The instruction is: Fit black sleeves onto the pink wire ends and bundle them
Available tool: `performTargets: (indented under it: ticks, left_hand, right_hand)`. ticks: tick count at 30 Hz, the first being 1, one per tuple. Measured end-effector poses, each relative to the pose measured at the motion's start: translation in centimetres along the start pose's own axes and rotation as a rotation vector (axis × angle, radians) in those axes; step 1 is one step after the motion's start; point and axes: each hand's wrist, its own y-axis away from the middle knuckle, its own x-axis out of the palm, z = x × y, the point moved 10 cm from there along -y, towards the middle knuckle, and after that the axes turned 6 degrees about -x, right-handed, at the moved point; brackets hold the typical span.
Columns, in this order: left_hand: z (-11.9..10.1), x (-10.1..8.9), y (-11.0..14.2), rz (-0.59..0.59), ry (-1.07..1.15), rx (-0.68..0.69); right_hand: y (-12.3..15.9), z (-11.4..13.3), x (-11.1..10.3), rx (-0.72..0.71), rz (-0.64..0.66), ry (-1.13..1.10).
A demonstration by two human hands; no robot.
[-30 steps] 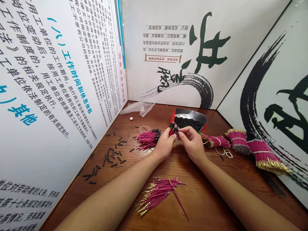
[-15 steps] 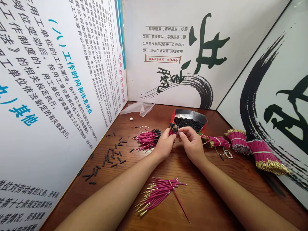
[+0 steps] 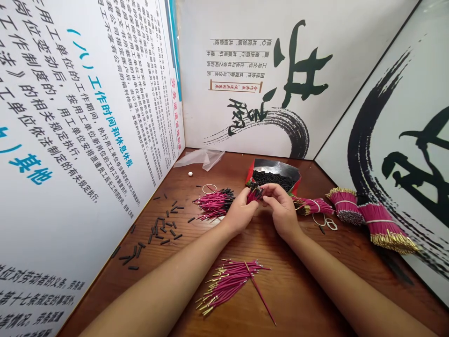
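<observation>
My left hand [image 3: 241, 213] is closed round a small bundle of magenta wires [image 3: 253, 195] with black sleeves on their upper ends. Beside it my right hand [image 3: 281, 208] is pinched, its fingertips at the black ends of the bundle. Whatever lies between those fingertips is too small and hidden to make out. Just behind both hands stands an open red-and-black box [image 3: 298, 176] holding many black sleeves [image 3: 271, 179]. Left of my left hand lies a pile of black-tipped magenta wires [image 3: 214, 202]. Nearer to me, between my forearms, magenta wires with bare gold ends [image 3: 226, 283] are spread out.
Loose black sleeves [image 3: 162, 224] are scattered on the wooden table [image 3: 182, 271] at left. Banded wire bundles [image 3: 382, 224] lie at right, near white rubber bands [image 3: 330, 224]. A clear plastic bag [image 3: 206, 159] rests at the back. Printed panels [image 3: 245, 28] enclose the table.
My right fingertips have drawn back slightly from the bundle. The black ends in my left hand now tilt more to the right. The view has shifted a little.
</observation>
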Motion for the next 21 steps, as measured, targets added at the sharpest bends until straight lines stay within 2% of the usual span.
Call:
performTargets:
  ticks: [9,15,21]
  left_hand:
    - [-0.2,0.5,0.1,0.026,-0.087,0.014]
    - [-0.2,0.3,-0.1,0.013,-0.143,0.056]
    - [-0.2,-0.1,0.0,-0.018,-0.122,0.040]
  right_hand:
    - [-0.2,-0.3,-0.4,0.055,-0.027,-0.001]
    - [-0.2,-0.6,-0.9,0.092,-0.081,0.049]
    - [-0.2,-1.2,-0.9,0.122,-0.065,0.081]
